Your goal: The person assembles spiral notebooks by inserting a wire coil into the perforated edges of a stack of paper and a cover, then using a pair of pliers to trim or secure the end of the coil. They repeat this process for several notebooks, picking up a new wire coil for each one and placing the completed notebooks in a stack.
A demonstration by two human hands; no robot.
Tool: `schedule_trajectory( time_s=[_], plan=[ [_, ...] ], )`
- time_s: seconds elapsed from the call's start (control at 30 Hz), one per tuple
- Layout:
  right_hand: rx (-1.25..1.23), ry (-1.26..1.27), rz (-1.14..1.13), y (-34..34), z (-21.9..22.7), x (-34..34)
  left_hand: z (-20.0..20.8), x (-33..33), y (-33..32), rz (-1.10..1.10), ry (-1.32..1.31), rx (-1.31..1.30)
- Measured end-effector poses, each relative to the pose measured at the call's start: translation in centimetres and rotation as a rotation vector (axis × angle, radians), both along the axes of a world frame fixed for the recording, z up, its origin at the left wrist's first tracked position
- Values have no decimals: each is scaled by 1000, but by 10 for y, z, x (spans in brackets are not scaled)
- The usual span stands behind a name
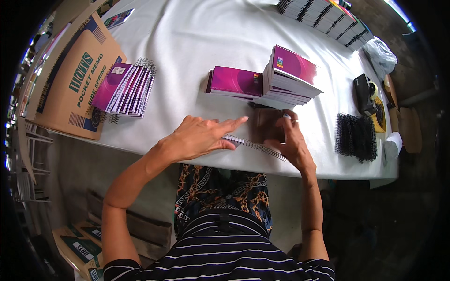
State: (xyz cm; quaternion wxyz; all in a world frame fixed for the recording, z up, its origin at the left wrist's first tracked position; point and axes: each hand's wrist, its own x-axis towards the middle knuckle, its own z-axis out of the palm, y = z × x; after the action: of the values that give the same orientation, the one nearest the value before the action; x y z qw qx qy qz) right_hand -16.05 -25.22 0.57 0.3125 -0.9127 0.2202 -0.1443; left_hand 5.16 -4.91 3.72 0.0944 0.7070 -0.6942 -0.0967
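Note:
My left hand point(192, 138) is closed around a small notepad, mostly hidden beneath it, with the index finger stretched out and the thumb along the near side. From the notepad's holes a thin metal spiral coil point(265, 150) runs out to the right. My right hand point(293, 140) is bent over a dark brown block or pad point(268, 124), thumb and fingers apart, close to the coil's free end. Behind them are a low stack of purple notepads point(236, 80) and a taller stack of purple notepads point(293, 70). A dark slim object point(255, 106) lies beside the brown block.
A cardboard box point(79, 75) stands at the left, with coil-bound purple notepads point(124, 91) beside it. To the right lie a bundle of black coils point(356, 137), a black box point(363, 93) and yellow tape point(378, 117). Stacked bound books point(323, 23) fill the far right of the white-covered table point(187, 51).

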Motion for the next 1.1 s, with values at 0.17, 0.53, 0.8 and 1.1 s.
schedule_trajectory(
  time_s=[0.17, 0.53, 0.8, 1.1],
  plan=[
    [-20, -79, -130, -58, 15, -50, -11, 4, 2, -54, 64, -91],
    [-557, 63, 18, 6, -43, 24, 3, 0, -3, 88, 65, 91],
    [-232, -26, -362, -5, 6, -15, -9, 4, 4, 81, 132, -20],
    [-372, -57, -73, 111, 14, 6, -7, 0, -3, 122, 84, -82]
  ],
)
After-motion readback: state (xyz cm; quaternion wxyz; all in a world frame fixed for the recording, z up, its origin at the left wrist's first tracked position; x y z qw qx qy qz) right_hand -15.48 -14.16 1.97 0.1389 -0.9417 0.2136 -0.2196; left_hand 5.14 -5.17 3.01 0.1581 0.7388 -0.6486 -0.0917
